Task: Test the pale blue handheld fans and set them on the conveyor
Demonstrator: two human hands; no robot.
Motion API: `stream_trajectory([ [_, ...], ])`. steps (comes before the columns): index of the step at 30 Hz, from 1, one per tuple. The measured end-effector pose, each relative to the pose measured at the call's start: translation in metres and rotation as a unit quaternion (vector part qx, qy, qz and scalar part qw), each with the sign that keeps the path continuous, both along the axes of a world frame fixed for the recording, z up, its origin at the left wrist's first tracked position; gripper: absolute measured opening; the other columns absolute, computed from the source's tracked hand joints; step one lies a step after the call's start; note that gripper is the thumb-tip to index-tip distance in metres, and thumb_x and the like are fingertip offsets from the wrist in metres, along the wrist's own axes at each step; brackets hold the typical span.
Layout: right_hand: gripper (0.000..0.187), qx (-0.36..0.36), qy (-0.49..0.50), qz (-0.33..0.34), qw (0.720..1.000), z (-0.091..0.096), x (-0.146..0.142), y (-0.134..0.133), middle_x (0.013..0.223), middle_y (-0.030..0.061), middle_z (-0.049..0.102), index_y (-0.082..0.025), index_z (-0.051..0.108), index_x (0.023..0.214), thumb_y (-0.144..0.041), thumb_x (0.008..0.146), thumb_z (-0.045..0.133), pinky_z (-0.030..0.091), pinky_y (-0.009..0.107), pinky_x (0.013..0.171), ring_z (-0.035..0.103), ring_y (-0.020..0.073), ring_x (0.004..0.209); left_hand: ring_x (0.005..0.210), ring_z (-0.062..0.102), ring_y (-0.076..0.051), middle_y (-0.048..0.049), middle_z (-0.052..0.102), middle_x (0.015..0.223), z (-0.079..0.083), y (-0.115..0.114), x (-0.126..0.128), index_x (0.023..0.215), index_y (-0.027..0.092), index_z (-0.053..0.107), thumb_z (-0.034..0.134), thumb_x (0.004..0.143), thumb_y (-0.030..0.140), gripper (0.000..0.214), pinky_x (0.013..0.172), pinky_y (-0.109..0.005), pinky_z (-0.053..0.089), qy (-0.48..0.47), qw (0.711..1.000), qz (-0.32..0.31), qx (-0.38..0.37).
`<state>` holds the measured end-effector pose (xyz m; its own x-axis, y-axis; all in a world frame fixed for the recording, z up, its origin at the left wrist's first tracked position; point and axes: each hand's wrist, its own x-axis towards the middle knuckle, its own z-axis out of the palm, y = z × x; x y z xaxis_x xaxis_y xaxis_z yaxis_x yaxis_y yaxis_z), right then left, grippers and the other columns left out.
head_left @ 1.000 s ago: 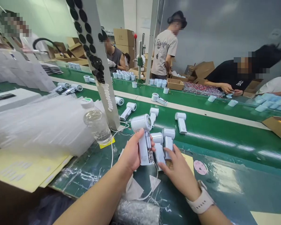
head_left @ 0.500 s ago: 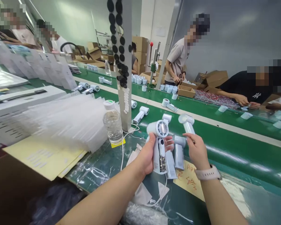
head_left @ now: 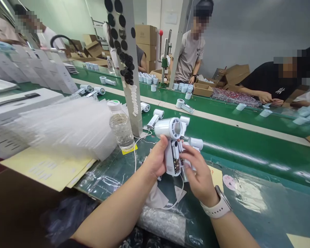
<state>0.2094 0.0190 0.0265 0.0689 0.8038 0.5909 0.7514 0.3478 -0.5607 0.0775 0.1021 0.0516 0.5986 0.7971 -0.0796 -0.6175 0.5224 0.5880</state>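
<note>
Glossy white plastic handheld fan, glossy green conveyor belt

Right hand moved in beside left hand, handheld fan turned sideways

A green conveyor belt ran across the right of the frame, with white handheld fans lying near its middle. Below it stretched a dark green bench top (glossy, partly under clear plastic), bearing a water bottle, a white cable and a bundle of bubble wrap at lower center.
</note>
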Motion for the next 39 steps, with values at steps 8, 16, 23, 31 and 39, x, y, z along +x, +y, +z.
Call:
stream_trajectory([
  [8, 0.058, -0.086, -0.221, -0.094, 0.967, -0.031, -0.038, 0.020, 0.151, 0.0212, 0.045, -0.012, 0.047, 0.146, -0.003, 0.089, 0.043, 0.029, 0.065, 0.113, 0.029, 0.0405, 0.145, 0.121, 0.061, -0.034, -0.0100, 0.074, 0.111, 0.018, -0.001, -0.003, 0.075, 0.016, 0.072, 0.076, 0.054, 0.074, 0.062, 0.099, -0.041, 0.054, -0.042, 0.994, 0.075, 0.064],
  [16, 0.029, -0.123, -0.073, -0.053, 0.988, -0.011, -0.041, -0.018, 0.119, 0.0196, 0.066, -0.015, 0.066, 0.103, -0.006, 0.084, 0.045, 0.047, 0.057, 0.098, 0.056, 0.0364, 0.120, 0.126, 0.057, -0.035, -0.0145, 0.070, 0.119, 0.025, -0.001, -0.009, 0.078, 0.016, 0.068, 0.071, 0.062, 0.075, 0.061, 0.098, -0.039, 0.053, -0.028, 0.990, 0.103, 0.091],
  [23, 0.035, -0.379, 0.370, 0.142, 0.836, 0.006, -0.023, -0.029, 0.053, -0.0054, 0.057, -0.018, 0.054, 0.111, -0.048, 0.093, 0.048, 0.043, 0.027, 0.048, 0.054, 0.0158, 0.047, 0.119, 0.061, -0.035, -0.0104, 0.073, 0.105, 0.019, 0.003, -0.008, 0.067, 0.018, 0.061, 0.070, 0.060, 0.078, 0.061, 0.089, -0.040, 0.057, -0.015, 0.992, 0.099, 0.071],
  [31, 0.044, -0.285, 0.471, 0.139, 0.823, 0.005, -0.043, -0.031, 0.047, -0.0076, 0.048, -0.019, 0.057, 0.078, -0.062, 0.087, 0.059, 0.036, 0.025, 0.049, 0.045, 0.0107, 0.045, 0.105, 0.068, -0.031, -0.0099, 0.073, 0.104, 0.017, -0.002, -0.003, 0.062, 0.017, 0.061, 0.069, 0.056, 0.082, 0.065, 0.078, -0.036, 0.058, -0.004, 0.992, 0.088, 0.087],
  [39, 0.039, -0.234, 0.583, 0.157, 0.762, 0.001, -0.066, -0.036, 0.042, -0.0125, 0.034, -0.023, 0.050, 0.077, -0.057, 0.095, 0.049, 0.041, 0.026, 0.048, 0.033, 0.0097, 0.037, 0.108, 0.066, -0.033, -0.0114, 0.073, 0.099, 0.017, -0.007, -0.002, 0.057, 0.017, 0.061, 0.061, 0.055, 0.088, 0.071, 0.074, -0.034, 0.058, 0.039, 0.987, 0.120, 0.102],
])
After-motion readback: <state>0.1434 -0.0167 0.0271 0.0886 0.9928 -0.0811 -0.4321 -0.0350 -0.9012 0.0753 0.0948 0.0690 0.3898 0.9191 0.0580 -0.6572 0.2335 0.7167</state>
